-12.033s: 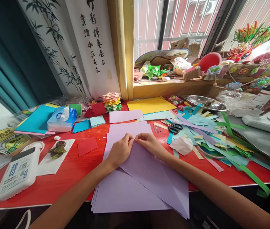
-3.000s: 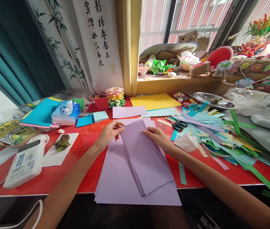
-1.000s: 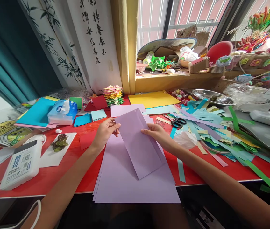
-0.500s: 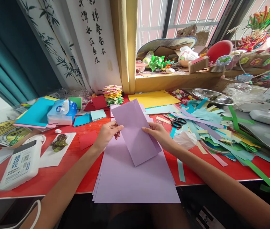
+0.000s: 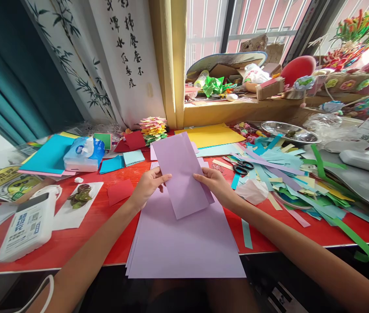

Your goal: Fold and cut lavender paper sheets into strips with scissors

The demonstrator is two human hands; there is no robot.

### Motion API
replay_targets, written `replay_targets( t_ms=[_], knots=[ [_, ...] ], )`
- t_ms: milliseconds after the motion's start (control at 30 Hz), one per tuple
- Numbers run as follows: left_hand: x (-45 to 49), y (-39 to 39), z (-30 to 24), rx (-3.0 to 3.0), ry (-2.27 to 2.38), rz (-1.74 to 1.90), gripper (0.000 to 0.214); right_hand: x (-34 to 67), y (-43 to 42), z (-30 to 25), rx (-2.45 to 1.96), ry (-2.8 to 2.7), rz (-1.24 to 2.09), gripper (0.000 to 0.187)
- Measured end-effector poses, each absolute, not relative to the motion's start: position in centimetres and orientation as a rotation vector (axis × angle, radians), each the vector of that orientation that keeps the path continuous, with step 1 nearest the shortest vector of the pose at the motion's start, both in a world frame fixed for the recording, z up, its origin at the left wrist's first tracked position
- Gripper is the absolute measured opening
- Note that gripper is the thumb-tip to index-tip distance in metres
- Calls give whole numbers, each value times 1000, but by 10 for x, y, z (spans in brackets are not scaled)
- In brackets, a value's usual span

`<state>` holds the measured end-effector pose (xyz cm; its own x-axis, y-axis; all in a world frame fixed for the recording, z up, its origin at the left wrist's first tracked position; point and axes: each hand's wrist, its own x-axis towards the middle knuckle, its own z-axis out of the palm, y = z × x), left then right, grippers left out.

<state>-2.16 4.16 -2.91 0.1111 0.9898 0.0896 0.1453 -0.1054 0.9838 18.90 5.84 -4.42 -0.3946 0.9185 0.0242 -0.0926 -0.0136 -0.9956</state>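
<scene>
A folded sheet of purple paper point(image 5: 184, 178) is held up between my two hands, tilted, with a second layer showing behind its right edge. My left hand point(image 5: 150, 187) pinches its left edge between thumb and fingers. On the right edge, my right hand point(image 5: 215, 182) grips it the same way. Below lies a stack of larger purple sheets point(image 5: 184, 252), whose near end reaches past the table's front edge. A red paper square point(image 5: 119, 192) rests left of my left hand. Black-handled scissors point(image 5: 243, 167) lie beyond my right hand.
Cut paper strips point(image 5: 289, 169) are heaped at the right, before a metal bowl point(image 5: 290, 131). A crumpled white tissue point(image 5: 253, 191) sits near my right forearm. At left are a tissue pack point(image 5: 85, 154), a white device point(image 5: 26, 228) with a cable, and yellow sheets point(image 5: 210, 135) at the back.
The lower end of the folded purple paper has swung slightly up and left. My left thumb has shifted a little to the right along it. Both hands keep their grip.
</scene>
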Motion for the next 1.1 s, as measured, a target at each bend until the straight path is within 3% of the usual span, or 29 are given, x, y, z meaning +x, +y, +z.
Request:
replay_targets(
  t_ms=[500,567,733,933,1100],
  knots=[
    [-17,44,-41,1325,1286,1215,32,188,64,-46,-948,-1735,1503,27],
    [-18,45,-42,1334,1300,1245,31,197,73,-42,-1086,-1888,1276,26],
    [-20,45,-41,1296,1316,1316,32,255,106,-30,-1806,-2230,86,16],
    [-22,45,-38,1277,1311,1366,31,306,128,-41,-2035,-2217,26,5],
    [-23,45,-35,1281,1308,1393,29,303,132,-45,-2104,-2177,-36,12]
  ],
)
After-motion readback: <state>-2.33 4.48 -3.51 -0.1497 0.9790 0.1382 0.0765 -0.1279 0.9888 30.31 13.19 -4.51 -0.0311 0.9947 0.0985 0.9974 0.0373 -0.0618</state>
